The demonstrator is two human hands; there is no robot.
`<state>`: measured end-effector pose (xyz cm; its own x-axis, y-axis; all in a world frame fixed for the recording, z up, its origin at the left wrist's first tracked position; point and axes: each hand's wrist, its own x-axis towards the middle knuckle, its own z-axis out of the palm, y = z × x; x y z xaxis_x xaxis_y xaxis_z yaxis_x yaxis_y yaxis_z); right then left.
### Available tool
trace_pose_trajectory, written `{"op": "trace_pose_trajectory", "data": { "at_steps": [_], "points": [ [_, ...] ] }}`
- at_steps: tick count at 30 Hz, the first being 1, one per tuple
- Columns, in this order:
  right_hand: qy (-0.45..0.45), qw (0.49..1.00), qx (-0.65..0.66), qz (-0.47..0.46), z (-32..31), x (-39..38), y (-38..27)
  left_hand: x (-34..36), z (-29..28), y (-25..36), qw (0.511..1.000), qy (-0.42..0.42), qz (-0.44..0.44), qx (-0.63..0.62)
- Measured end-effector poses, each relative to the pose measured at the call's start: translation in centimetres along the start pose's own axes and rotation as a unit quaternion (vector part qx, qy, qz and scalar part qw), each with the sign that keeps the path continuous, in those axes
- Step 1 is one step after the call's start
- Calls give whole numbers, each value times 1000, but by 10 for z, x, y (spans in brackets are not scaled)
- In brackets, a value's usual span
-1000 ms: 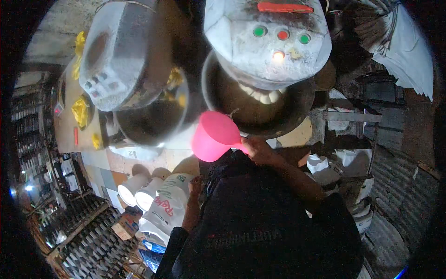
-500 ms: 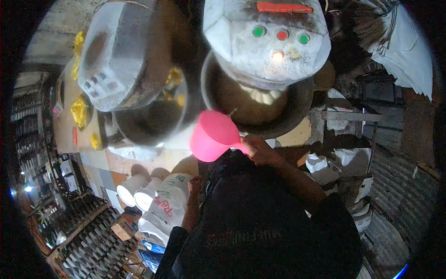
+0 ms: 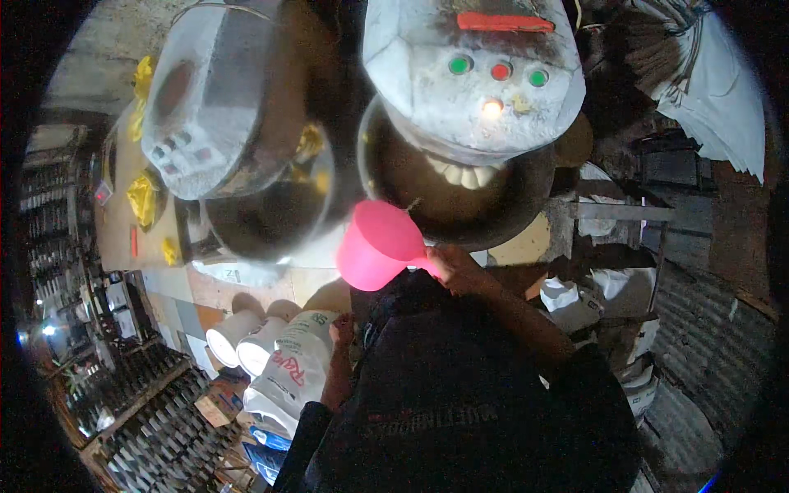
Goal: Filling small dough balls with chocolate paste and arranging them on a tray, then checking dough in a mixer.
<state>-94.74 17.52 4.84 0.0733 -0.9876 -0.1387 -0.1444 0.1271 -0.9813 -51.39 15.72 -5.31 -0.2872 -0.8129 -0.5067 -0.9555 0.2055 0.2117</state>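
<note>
Nearest to you, your dark garment [image 3: 468, 370] fills the lower middle; at your left, your left hand [image 3: 342, 329] is by the upper end of a white sack [image 3: 300, 353], its fingers too dark to tell whether they are spread, pressed together or touching the sack; two white buckets [image 3: 230, 335] [image 3: 260, 352] stand just beyond the sack; ahead of you, your right hand [image 3: 446, 267] is wrapped around the handle of a pink dipper [image 3: 380, 246], whose body lies to the left of the fingers, overlapping the near left rim of a large bowl [image 3: 501, 230] in this view; contact with the rim and any contents cannot be made out; compared with half a second ago, the dipper has barely shifted and your grip is unaltered, which reads as a steady hold, with no tipping under way; within the bowl, a white lobed mass [image 3: 466, 175] shows beneath the worn machine head [image 3: 485, 90], whose small lamp [image 3: 492, 108] is lit; farther left, a second machine [image 3: 214, 90] overhangs another bowl [image 3: 255, 222], beside a tabletop [image 3: 113, 234] bearing yellow plastic [image 3: 141, 197].
</note>
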Motion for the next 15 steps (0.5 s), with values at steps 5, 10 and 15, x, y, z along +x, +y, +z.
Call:
{"op": "trace_pose_trajectory", "data": {
  "at_steps": [5, 10, 15],
  "points": [
    [-19, 994, -101, -42, -26, 9, -82, -16, 4, -14, 986, 102, 126, 28],
    [-1, 987, -160, -26, -35, -4, -71, 2, -38, 61, 985, 55, -32, -158],
    [-58, 994, -57, 78, -41, 12, -118, -11, 12, -7, 963, 82, -91, -241]
  ]
}}
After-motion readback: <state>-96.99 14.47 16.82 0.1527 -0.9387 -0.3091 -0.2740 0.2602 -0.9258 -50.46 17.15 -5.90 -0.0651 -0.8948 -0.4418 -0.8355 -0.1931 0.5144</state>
